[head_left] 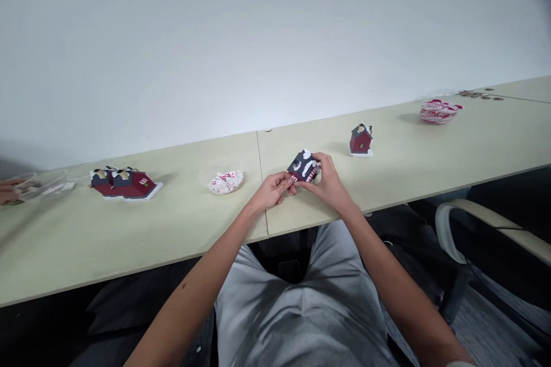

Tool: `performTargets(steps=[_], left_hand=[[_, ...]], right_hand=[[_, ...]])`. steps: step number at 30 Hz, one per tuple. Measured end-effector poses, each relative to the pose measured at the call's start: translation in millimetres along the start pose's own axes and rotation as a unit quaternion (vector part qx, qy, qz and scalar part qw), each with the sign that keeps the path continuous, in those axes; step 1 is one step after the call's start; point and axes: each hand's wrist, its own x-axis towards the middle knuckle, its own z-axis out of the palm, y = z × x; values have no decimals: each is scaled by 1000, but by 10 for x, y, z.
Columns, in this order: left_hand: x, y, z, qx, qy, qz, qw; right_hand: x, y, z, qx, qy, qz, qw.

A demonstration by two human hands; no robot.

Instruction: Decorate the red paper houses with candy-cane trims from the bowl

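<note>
A small model house (302,165) with a dark, snow-patched roof and red walls is held tilted above the table near its front edge. My right hand (329,184) grips its right side, thumb below and fingers at the roof edge. At its lower left corner, my left hand (275,189) pinches near a red-and-white striped part; the exact contact is too small to make out. To the left lies a clear bowl of small red-and-white pieces (226,182). Another red model house (360,140) stands upright to the right on a white base.
Two more red houses (124,183) stand together at the left. Beyond them, another person's hand (8,190) is by clear containers. A red-and-white striped bundle (439,112) and small brown discs (476,94) lie far right. A chair armrest (495,221) is beside the table's front edge.
</note>
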Motion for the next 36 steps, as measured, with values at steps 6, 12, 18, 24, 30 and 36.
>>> performTargets(steps=[6,12,18,24,30,36], left_hand=[[-8,18,3,-22,5,-7,1000],[-33,77,-37,-134,-2,-28,991],[-51,112,-71,-209,-1,-66,976],[-27,47,-45,-154,-1,-70,986],[3,-33,-48,-119,-8,-62,991],[13,-16,-58,-112,-17,-83,990]], right_hand=[[-4,-18,-12,21,-2,25,999],[-2,32,28,38,-11,59,997],[-21,67,31,19,-33,93,995],[-26,84,35,8,-51,67,996],[-37,35,11,-26,-62,81,994],[-42,16,7,-51,-57,81,994]])
